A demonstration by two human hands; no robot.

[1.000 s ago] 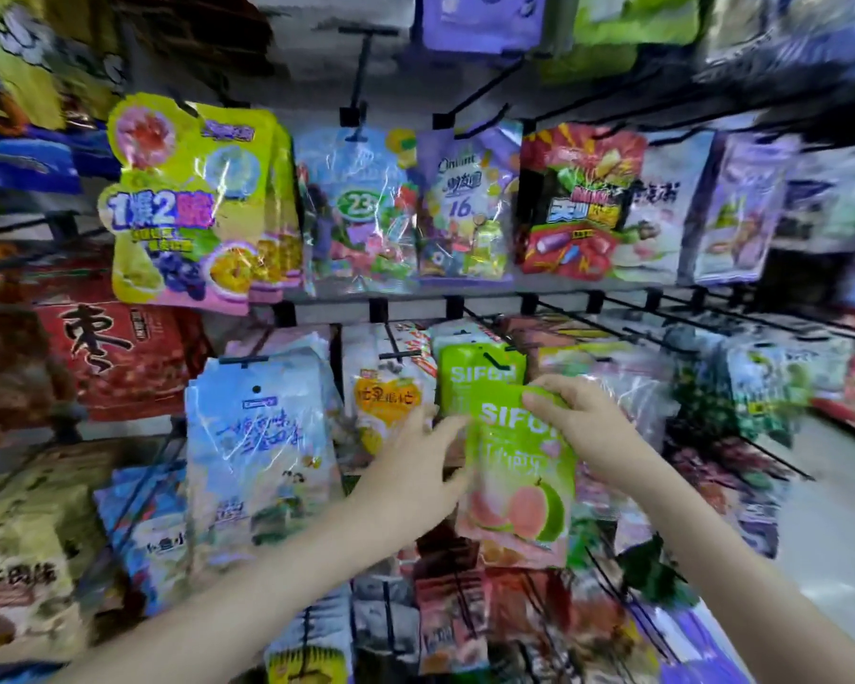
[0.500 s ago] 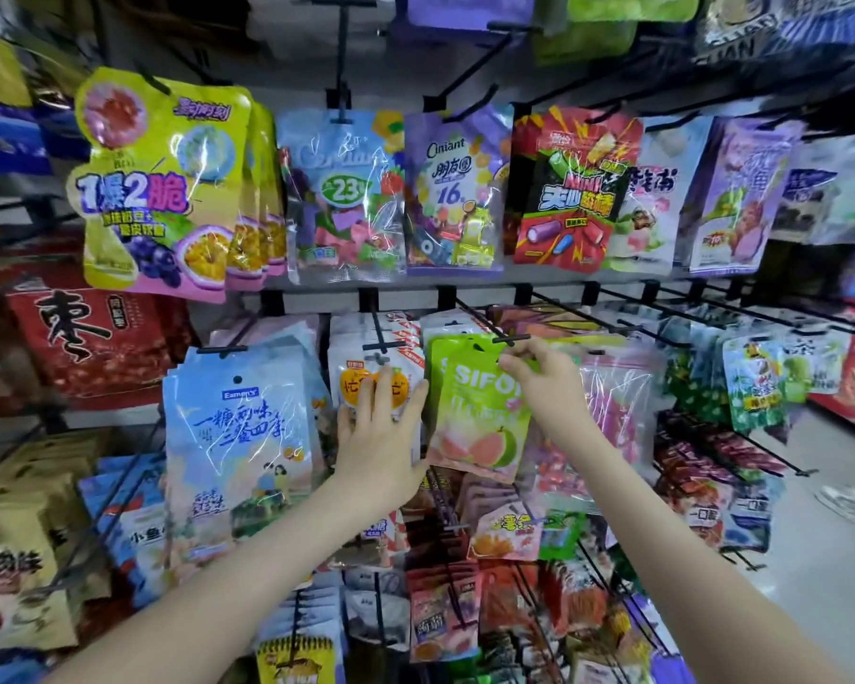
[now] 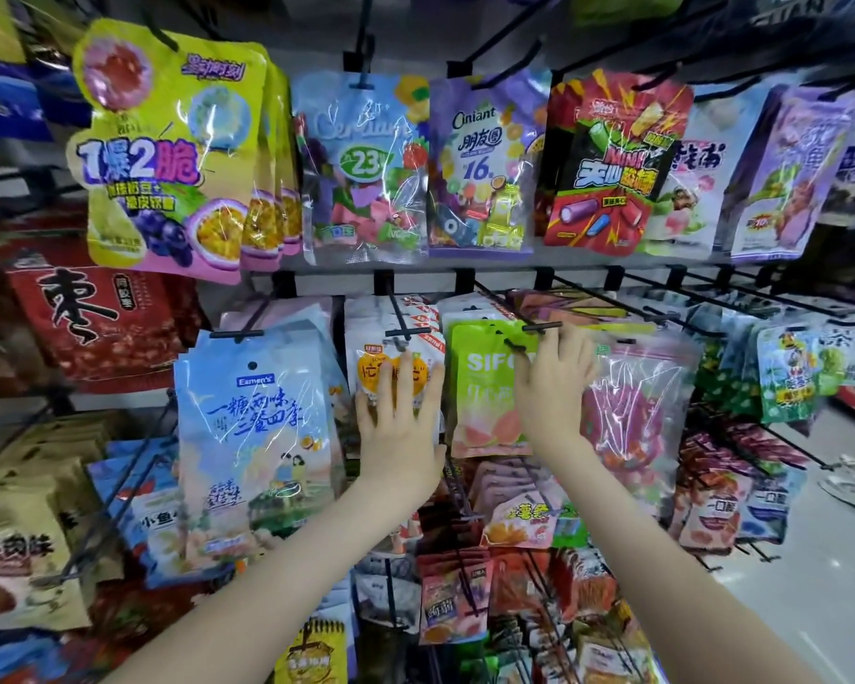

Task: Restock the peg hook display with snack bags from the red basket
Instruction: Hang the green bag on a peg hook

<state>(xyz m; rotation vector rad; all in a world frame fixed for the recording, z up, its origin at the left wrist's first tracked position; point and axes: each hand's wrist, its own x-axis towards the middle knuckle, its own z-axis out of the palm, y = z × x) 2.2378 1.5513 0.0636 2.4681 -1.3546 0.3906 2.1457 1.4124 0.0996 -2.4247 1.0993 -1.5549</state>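
Well, green bag (image 3: 480, 402): hung at the front of a black peg hook (image 3: 539, 327) in the middle row. I read "SIFO" in white, the word's end hidden behind the right hand (image 3: 554, 387), with pink cut fruit printed below.
Right hand: lay over the bag's right edge, fingertips up at the hook's end bar. Blur kept me from telling whether it pinched the bag or only touched it.
Left hand (image 3: 401, 436): wide and flat, fingers straight and spread, pressed on the white bag (image 3: 369, 348) with an orange panel, just left of the green one.
Blue bag (image 3: 253, 436): hung further left, "Eamen's" on a small tag above blue brush script.
Top row: a yellow bag (image 3: 169, 150) read "1爆2脆", a clear candy bag (image 3: 361, 165) was marked "23", a purple bag (image 3: 480, 160) carried "Ciniant" and "16", and a red bag (image 3: 613, 160) said "MINI".
Dark red bag (image 3: 85, 313): at far left, one large character, "枣".
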